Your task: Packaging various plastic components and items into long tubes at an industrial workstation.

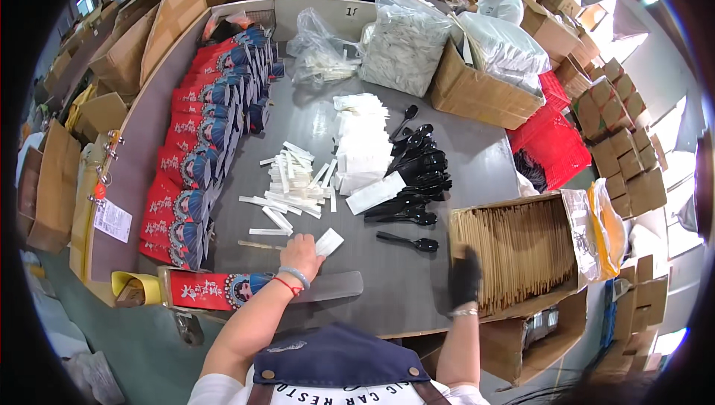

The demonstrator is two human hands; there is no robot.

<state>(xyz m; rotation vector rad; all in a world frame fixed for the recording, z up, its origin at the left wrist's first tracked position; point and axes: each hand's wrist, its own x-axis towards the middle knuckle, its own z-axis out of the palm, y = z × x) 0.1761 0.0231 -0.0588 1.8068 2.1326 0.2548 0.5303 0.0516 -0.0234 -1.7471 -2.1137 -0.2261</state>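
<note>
The left hand (300,254) appears to pinch a small white packet (329,242) over the grey tabletop (410,289). The dark-gloved right hand (466,278) blurs beside tightly packed, thin brown pieces (521,256); its grip cannot be told. This looks like gathering pieces; the next move calls for lightly separating one. Glossy black plastic spoons (424,174) and a flat red pouch (212,288) lie near.

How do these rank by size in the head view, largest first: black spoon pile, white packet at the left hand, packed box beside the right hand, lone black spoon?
1. Packed box
2. Black spoon pile
3. White packet and lone black spoon: too alike to rank
</note>
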